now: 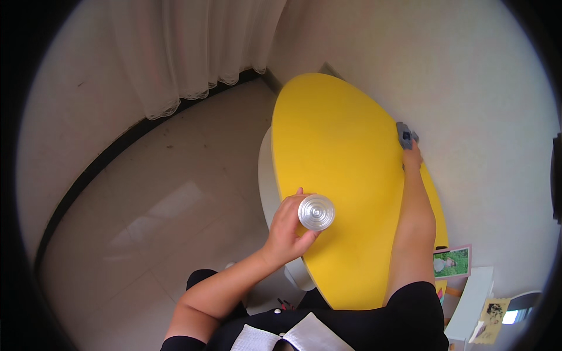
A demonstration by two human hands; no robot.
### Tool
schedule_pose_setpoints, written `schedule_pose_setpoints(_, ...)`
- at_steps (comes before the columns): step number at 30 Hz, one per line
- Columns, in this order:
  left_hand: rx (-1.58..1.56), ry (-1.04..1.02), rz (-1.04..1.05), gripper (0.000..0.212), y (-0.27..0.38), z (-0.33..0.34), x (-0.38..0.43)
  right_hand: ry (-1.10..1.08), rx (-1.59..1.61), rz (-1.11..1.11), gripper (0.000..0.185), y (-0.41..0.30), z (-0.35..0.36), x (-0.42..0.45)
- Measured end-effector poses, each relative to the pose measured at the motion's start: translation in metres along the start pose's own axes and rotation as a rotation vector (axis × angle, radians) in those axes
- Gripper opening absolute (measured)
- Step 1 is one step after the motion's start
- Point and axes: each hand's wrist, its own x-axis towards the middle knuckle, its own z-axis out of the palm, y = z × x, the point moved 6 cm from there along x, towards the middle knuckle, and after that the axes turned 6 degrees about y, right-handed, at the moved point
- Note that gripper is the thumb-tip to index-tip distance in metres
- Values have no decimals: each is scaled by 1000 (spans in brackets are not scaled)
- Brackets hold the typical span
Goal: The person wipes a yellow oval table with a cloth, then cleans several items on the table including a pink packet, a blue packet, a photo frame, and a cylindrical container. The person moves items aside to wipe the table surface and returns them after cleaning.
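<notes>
My left hand point(292, 228) is closed around a clear, ridged round item point(316, 212), perhaps a cup or a lid, above the near left part of the yellow tabletop point(338, 145). The item's circular face points up at the camera. At the table's right edge, beside the wall, my right hand point(412, 158) grips a grey cloth point(405, 136), bunched under and ahead of the fingers. My right arm reaches out along that edge.
The white wall point(483, 131) runs close along the table's right side. At lower right stand a framed photo point(454, 262) and a white shelf point(470, 298). A white curtain point(189, 48) hangs at upper left over the tiled floor point(145, 210).
</notes>
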Motion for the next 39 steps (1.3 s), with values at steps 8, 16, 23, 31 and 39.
schedule_pose_setpoints(8,-315,126,-179,43,-4,-12,-14,-218,624,-1048,49,-248,-17,-219)
schedule_pose_setpoints(16,-248,705,158,34,47,-105,11,-912,1006,-998,45,-213,-116,-384)
schedule_pose_setpoints(23,-244,597,-21,31,6,-99,2,-529,1240,-56,46,-40,-110,-128)
schedule_pose_setpoints(31,-161,505,-117,26,2,-97,-4,-228,541,-72,45,-23,-4,-56)
schedule_pose_setpoints(39,-168,647,-60,14,9,-103,1,-607,821,-1173,43,-205,-96,-353)
